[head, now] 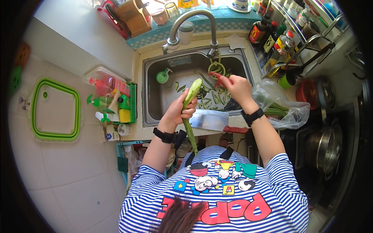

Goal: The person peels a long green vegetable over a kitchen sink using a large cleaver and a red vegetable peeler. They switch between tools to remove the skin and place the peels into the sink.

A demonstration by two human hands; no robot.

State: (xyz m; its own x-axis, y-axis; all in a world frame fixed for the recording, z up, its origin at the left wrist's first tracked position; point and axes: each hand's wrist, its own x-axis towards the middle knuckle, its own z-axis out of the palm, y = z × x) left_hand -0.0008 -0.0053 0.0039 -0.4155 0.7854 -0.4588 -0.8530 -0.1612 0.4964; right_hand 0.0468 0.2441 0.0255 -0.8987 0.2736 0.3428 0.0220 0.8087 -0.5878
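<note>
A long green gourd [192, 93], pale and peeled at its upper end, darker toward its lower end, is gripped by my left hand [182, 109] over the near edge of the metal sink [145, 96]. My right hand [239, 88] holds a red peeler [223, 81] above the right side of the sink, apart from the gourd. Green peels [217, 98] lie across the sink floor, and some are in a light green strainer [216, 67] below the faucet [213, 51]. A cleaver [209, 120] with a red handle rests on the counter's front edge, between my hands.
At the right of the sink, a clear plastic bag [271, 93] holds green vegetables. Sauce bottles [259, 32] and a metal rack [306, 43] stand beyond it. A green basket [133, 102] with bottles and a sponge is at the left. A green pump dispenser [162, 77] stands in the sink.
</note>
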